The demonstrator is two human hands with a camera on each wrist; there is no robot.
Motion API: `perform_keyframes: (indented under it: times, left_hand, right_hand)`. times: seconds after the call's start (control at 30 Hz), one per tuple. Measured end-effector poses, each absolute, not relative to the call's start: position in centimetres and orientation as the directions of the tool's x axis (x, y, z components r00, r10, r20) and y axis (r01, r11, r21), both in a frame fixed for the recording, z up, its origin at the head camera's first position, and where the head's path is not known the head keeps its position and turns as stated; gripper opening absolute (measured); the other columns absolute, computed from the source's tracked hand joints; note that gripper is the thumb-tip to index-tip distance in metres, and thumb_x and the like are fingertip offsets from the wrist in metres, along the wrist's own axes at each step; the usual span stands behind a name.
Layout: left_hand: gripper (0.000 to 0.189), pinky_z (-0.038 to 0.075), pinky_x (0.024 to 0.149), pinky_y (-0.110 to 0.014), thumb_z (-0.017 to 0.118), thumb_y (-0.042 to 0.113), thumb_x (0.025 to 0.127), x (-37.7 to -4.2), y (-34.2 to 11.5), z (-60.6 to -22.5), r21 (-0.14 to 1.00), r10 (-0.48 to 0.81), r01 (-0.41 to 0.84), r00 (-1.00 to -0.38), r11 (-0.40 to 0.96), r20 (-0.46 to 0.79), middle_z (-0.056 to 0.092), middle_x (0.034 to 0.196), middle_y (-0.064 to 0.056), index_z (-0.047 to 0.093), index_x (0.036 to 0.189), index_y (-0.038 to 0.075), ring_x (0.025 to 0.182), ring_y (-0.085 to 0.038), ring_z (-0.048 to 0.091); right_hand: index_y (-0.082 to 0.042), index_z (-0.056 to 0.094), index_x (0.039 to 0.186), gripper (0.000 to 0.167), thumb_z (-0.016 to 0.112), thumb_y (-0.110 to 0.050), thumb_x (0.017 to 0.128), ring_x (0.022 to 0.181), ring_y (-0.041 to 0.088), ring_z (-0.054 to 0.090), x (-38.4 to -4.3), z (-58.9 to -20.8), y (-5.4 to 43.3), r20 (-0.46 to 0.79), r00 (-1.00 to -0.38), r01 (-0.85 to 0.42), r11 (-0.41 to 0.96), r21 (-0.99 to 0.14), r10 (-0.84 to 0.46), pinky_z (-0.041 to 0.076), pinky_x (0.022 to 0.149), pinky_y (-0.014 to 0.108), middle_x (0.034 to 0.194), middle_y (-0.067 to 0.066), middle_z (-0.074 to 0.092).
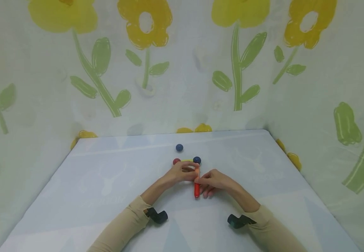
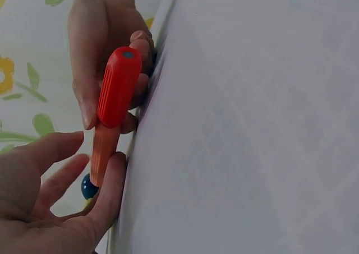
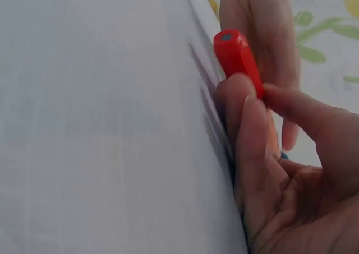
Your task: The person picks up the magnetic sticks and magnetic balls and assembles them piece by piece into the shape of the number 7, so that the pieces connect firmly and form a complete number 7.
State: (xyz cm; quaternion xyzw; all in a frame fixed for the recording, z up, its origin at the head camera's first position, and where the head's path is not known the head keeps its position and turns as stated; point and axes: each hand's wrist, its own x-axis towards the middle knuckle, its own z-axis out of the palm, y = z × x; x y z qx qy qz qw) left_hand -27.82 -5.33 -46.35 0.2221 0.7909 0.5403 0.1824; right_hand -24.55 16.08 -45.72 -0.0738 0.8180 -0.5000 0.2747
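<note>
A red magnetic stick and an orange magnetic stick lie end to end in one line. My right hand pinches the red stick close to where the two meet. My left hand holds the orange stick between thumb and fingers, partly covering it. A grey dot shows in the red stick's free end in both wrist views. Just beyond the orange stick is a dark blue ball; whether they touch is hard to tell. From that ball a yellow stick runs to a red ball.
Farther back on the white-covered table lies another dark blue ball. A curtain with yellow flowers encloses the table's back and sides. Small black devices are fixed at both wrists.
</note>
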Motion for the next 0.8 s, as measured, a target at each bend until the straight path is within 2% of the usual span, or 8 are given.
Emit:
perform_keyframes:
  times: [0.23,0.43,0.6,0.7,0.8]
  left_hand:
    - [0.043,0.055,0.092,-0.035,0.070,0.024,0.091,-27.6,-5.2,-46.1,0.949,0.545,0.122,-0.836,0.292,-0.060,0.063,0.129,-0.009,0.061,0.131,0.013,0.118,-0.024,0.058]
    - [0.050,0.056,0.090,-0.034,0.070,0.027,0.091,-27.4,-5.0,-45.9,0.946,0.579,0.127,-0.812,0.299,-0.074,0.062,0.129,-0.012,0.056,0.137,0.012,0.115,-0.022,0.059]
    - [0.050,0.059,0.083,-0.034,0.068,0.027,0.093,-27.3,-5.7,-45.4,0.943,0.586,0.102,-0.803,0.317,-0.110,0.062,0.123,-0.015,0.052,0.139,0.014,0.098,-0.020,0.068]
    - [0.044,0.059,0.078,-0.032,0.067,0.027,0.094,-27.7,-6.5,-44.9,0.920,0.568,0.138,-0.817,0.366,-0.103,0.065,0.118,-0.014,0.057,0.135,0.012,0.088,-0.020,0.071]
    - [0.038,0.059,0.073,-0.030,0.066,0.027,0.095,-28.6,-7.4,-44.2,0.889,0.526,0.201,-0.849,0.412,-0.052,0.070,0.111,-0.014,0.062,0.128,0.010,0.084,-0.019,0.070]
  right_hand:
    - [-0.002,0.072,0.102,0.042,0.067,-0.043,0.091,0.057,0.009,0.065,-25.1,-46.4,16.5,-0.374,-0.831,0.173,0.447,-0.878,-0.412,0.054,0.057,0.022,0.071,0.002,0.069]
    - [-0.001,0.072,0.100,0.038,0.067,-0.037,0.092,0.058,0.010,0.065,-24.9,-46.4,16.7,-0.380,-0.837,0.188,0.446,-0.875,-0.394,0.054,0.058,0.020,0.069,0.002,0.068]
    - [-0.002,0.073,0.097,0.042,0.069,-0.043,0.090,0.055,0.008,0.062,-24.9,-46.2,16.6,-0.391,-0.841,0.201,0.454,-0.868,-0.375,0.053,0.058,0.019,0.065,0.001,0.067]
    - [-0.002,0.073,0.096,0.042,0.070,-0.044,0.089,0.054,0.007,0.061,-25.1,-46.2,16.4,-0.401,-0.840,0.215,0.453,-0.865,-0.366,0.052,0.056,0.019,0.064,0.001,0.066]
    - [-0.002,0.073,0.097,0.040,0.070,-0.041,0.089,0.053,0.007,0.061,-25.3,-46.4,16.3,-0.411,-0.840,0.228,0.457,-0.860,-0.355,0.052,0.054,0.019,0.064,0.001,0.066]
